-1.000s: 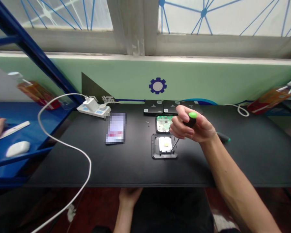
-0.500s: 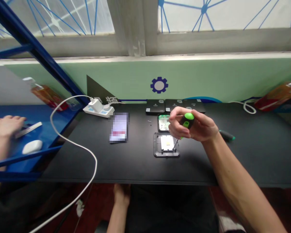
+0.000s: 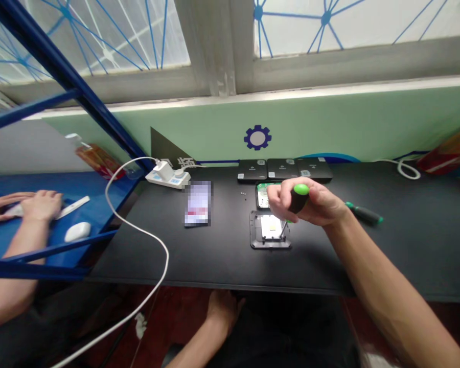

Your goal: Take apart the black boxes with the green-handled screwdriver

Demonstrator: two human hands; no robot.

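Observation:
A black-and-green screwdriver [image 3: 299, 200] is gripped in my right hand [image 3: 318, 202], its butt end facing me. Its shaft slants down to the right side of an open black plastic casing [image 3: 256, 237], near the edge of a white plate [image 3: 270, 227] inside. Directly behind lies a second black casing half with a green circuit board [image 3: 261, 194], partly covered by my right hand. Below the table's front edge, my left hand [image 3: 223, 309] rests close to my lap, its fingers mostly hidden.
Black flat boxes [image 3: 281, 169] line the wall. Tiny screws [image 3: 244, 193] lie beside the circuit board. Another screwdriver [image 3: 366, 213] is at right. A phone [image 3: 198, 204], a power strip [image 3: 168, 175] and a white cable [image 3: 145, 234] are at left. A co-worker's hands [image 3: 42, 204] are beyond a blue frame.
My left hand has come further right and up below the table edge. The screwdriver stays at the casing, its handle tipped a little differently. The whole view has shifted slightly.

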